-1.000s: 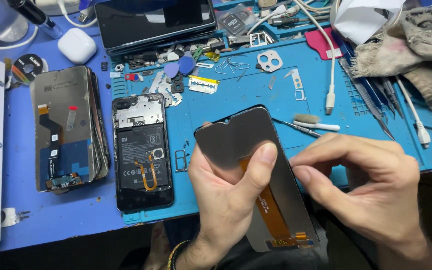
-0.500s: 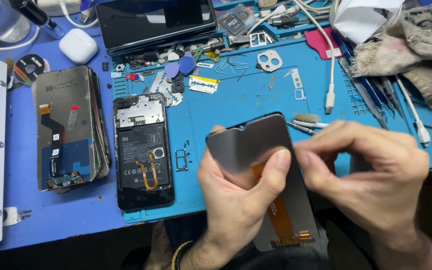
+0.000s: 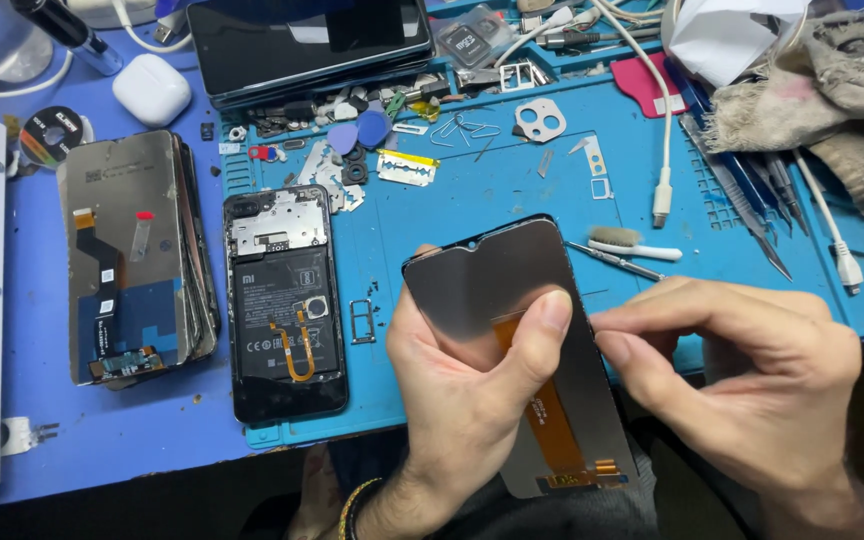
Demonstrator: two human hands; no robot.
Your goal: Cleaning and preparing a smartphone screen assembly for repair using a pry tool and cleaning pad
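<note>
Head view: left hand (image 3: 462,385) grips a loose screen (image 3: 512,300), back up, lower centre. Right hand (image 3: 742,380) pinches its right edge. The phone (image 3: 285,300) lies open at centre left on the worktop (image 3: 132,430); screen not yet fitted.

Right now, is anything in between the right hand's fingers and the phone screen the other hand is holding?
Nothing visible is. The left hand grips the phone screen with its thumb across the back, and the right hand has its fingers right at the screen's right edge. The opened phone lies off to the left on the blue mat.
</note>
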